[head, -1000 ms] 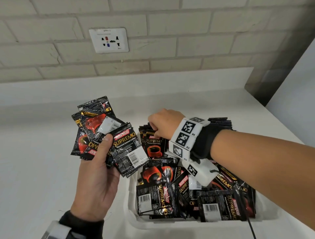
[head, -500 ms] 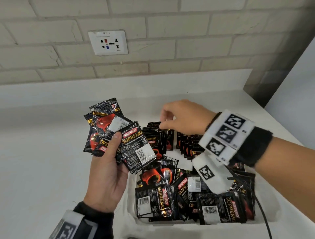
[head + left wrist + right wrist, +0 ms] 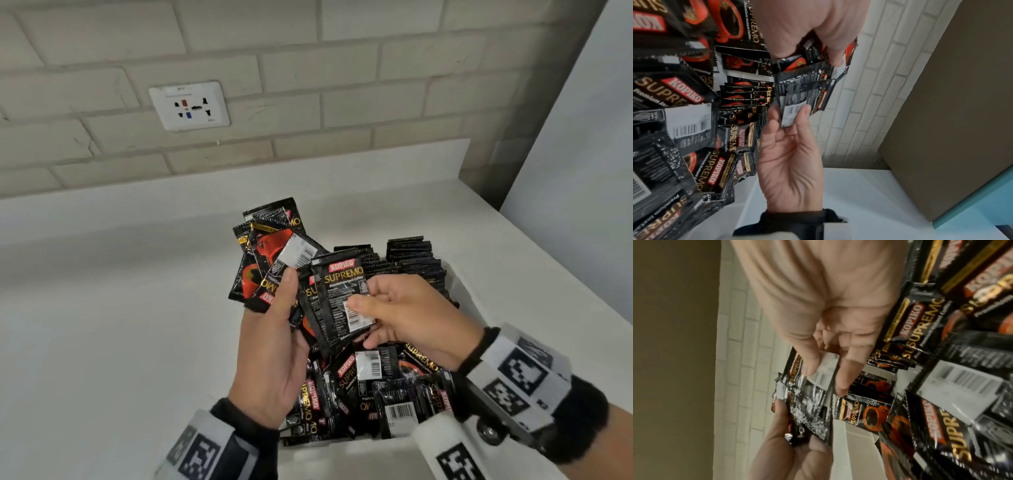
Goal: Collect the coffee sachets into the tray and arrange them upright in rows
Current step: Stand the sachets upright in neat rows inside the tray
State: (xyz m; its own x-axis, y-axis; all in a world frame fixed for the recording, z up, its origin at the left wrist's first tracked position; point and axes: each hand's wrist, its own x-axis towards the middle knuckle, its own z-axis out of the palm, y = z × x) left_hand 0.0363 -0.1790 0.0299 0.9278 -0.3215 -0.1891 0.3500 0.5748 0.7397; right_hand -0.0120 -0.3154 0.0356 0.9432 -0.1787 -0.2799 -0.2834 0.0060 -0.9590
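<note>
My left hand (image 3: 286,301) grips a fanned bundle of black coffee sachets (image 3: 270,253) above the tray's left side, thumb on top. My right hand (image 3: 363,322) pinches the front sachet (image 3: 337,291) of that bundle between thumb and fingers at its barcode corner. The white tray (image 3: 342,455) lies below both hands. Rows of upright sachets (image 3: 411,257) stand at its back, and loose sachets (image 3: 373,383) lie jumbled at its front. In the left wrist view the right hand (image 3: 795,110) pinches the sachet (image 3: 803,94). The right wrist view shows the same pinch on the sachet (image 3: 824,368).
The tray sits on a white counter (image 3: 120,308) against a brick wall with a socket (image 3: 189,105). A pale panel (image 3: 582,171) closes the right side. The counter's edge runs close behind the tray on the right.
My right hand left the upright rows at the back of the tray and came to the bundle, taking hold of its front sachet. My left hand moved right, over the tray.
</note>
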